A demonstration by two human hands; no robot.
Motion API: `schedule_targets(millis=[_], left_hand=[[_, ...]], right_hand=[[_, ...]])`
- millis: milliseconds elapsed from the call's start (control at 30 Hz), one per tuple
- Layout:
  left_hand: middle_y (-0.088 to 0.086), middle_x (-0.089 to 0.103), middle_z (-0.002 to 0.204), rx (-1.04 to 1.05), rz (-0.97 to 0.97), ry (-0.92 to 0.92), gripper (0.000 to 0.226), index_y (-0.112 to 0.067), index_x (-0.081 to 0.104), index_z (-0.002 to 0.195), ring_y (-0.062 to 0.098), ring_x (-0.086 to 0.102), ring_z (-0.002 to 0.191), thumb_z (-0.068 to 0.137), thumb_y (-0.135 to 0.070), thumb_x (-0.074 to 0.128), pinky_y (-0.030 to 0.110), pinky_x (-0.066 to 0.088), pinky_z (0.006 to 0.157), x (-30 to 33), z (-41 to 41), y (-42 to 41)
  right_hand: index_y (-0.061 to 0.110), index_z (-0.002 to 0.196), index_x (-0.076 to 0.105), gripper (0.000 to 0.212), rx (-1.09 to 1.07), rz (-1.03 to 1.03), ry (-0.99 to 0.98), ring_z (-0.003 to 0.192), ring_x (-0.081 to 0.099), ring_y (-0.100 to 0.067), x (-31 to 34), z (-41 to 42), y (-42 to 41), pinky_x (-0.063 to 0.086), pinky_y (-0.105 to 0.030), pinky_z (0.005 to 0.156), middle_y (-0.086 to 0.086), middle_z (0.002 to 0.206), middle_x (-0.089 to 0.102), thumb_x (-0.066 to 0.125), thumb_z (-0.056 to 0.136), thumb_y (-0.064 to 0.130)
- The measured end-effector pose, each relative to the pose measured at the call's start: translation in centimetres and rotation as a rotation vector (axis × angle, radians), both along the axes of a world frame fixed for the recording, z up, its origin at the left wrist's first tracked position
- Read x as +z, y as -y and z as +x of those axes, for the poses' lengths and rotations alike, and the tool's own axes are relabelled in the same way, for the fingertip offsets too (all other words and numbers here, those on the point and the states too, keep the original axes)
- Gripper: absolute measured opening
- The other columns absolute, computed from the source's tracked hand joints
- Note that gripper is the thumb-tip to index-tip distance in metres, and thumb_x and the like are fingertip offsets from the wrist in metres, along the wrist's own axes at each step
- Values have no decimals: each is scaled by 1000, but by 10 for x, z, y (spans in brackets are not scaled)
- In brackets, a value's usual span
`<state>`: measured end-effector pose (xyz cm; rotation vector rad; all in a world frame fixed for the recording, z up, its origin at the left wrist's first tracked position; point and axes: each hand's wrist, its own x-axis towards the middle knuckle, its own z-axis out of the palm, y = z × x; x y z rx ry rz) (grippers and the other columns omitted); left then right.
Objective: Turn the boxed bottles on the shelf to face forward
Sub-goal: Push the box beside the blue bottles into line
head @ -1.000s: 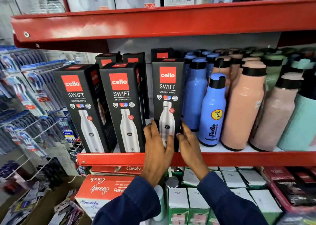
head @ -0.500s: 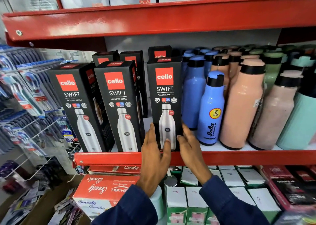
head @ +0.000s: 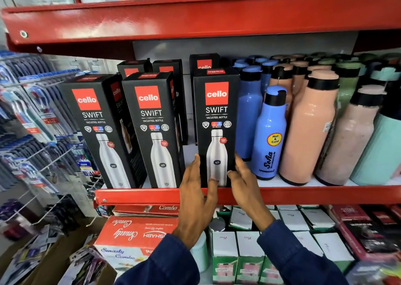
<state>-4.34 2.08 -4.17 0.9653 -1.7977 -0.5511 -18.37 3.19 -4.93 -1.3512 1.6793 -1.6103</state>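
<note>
Three black "cello SWIFT" boxed bottles stand in the front row of the red shelf (head: 314,194), printed fronts towards me. The left box (head: 97,130) and middle box (head: 154,128) lean slightly and show a side panel. The right box (head: 217,119) stands upright and square. My left hand (head: 196,191) lies flat against its lower left side, and my right hand (head: 245,181) presses its lower right side with the thumb on the front. Together they clasp the box. More black boxes (head: 204,62) stand behind, mostly hidden.
Loose bottles crowd the shelf right of the box: a blue one (head: 270,137) close by, then peach (head: 310,133), pink and mint ones. A red shelf (head: 195,15) hangs overhead. Below are a red carton (head: 130,234) and small white-green boxes (head: 249,252). Toothbrush racks (head: 32,111) hang on the left.
My left hand has slid off the lower front of the right box to its left side. My right hand stays at the right side. The box's picture is now uncovered.
</note>
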Motion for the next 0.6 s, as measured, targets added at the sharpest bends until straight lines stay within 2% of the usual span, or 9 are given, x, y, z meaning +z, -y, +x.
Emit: schedule_targets(millis=[133,167,267,300,367,500,567,600], left_hand=[[3,50,152,-6,25,-33,68,-14,32,156,16,49,139,93,-21,57,43,43,115,-5,1,0],[1,50,152,-14,35,-40,69,-17,30,156,14,50,138,93,-22,58,42,44,115,-6,2,0],[-5,56,144,-28,59,-35,68,-26,29,153,9,57,128,93,-22,61,38,48,110,-12,2,2],[-9,58,141,-30,61,-32,68,-27,29,152,5,58,126,93,-22,62,35,49,109,-14,2,2],[-20,54,138,-40,65,-24,69,-29,27,152,-5,56,123,93,-23,62,26,46,109,-17,2,4],[-15,50,140,-56,66,-24,71,-23,28,154,3,54,126,93,-22,64,20,41,106,-18,3,7],[-16,48,138,-51,64,-17,72,-22,28,155,1,52,125,93,-22,65,18,40,104,-17,4,7],[-17,47,137,-47,78,-10,73,-22,28,156,0,50,124,93,-22,65,16,39,103,-16,4,7]], right_hand=[[35,147,34,67,-2,11,-22,113,49,-11,2,1,-2,46,-10,80,15,97,64,43,88,5],[34,147,33,67,-4,10,-27,111,50,-14,2,1,-3,46,-11,81,13,100,66,43,88,4],[32,148,33,69,-15,21,-43,106,55,-26,1,2,-6,47,-31,86,-11,118,69,44,88,2],[32,148,33,69,-20,22,-46,105,56,-28,1,2,-7,47,-32,86,-14,120,68,44,88,1],[32,148,34,69,-28,30,-48,104,57,-28,0,3,-8,48,-34,86,-12,119,69,45,87,1],[33,147,35,70,-32,38,-49,106,57,-28,-2,2,-8,49,-39,88,-13,120,68,46,86,0],[31,147,35,70,-33,45,-50,110,52,-22,-4,1,-8,51,-32,87,-2,119,69,46,86,0],[31,148,35,69,-32,57,-55,113,52,-18,-2,1,-9,52,-24,85,11,116,68,46,86,1]])
